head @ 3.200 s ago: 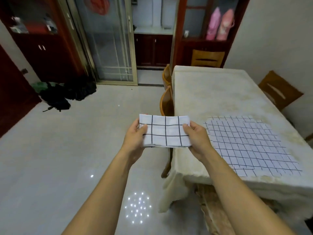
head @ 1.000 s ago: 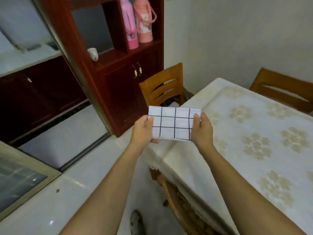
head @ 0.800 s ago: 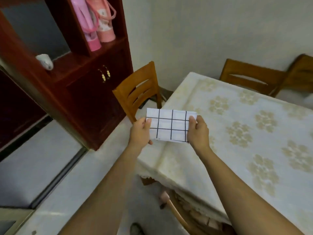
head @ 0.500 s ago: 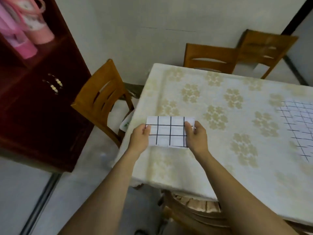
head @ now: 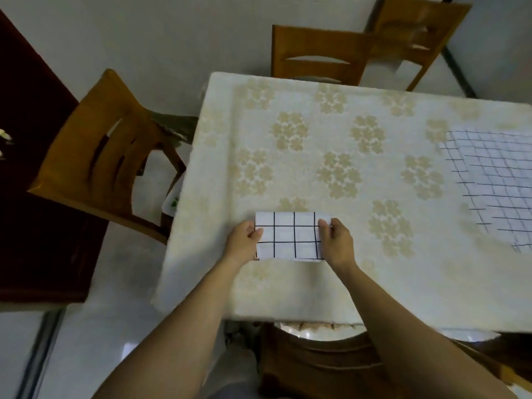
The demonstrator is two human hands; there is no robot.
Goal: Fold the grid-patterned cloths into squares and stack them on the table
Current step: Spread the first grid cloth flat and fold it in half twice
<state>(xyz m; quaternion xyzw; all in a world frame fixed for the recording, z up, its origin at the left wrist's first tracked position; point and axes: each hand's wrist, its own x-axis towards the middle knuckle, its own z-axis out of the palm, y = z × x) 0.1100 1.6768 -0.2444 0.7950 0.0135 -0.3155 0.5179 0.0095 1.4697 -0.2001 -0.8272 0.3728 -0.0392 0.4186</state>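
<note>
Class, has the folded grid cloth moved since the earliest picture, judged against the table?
Yes. The folded cloth was held out beyond the edge of the table; now it is over the table top, inward of that edge.

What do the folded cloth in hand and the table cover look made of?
Folded cloth: likely thin matte fabric, white with black grid; layered edges show. Table cover: probably soft textile, cream, floral-patterned, draping over the edge; coated vinyl not excluded.

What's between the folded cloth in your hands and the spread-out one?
Only bare flower-patterned tablecloth lies between the folded cloth and the spread-out cloth, as the head view shows.
</note>
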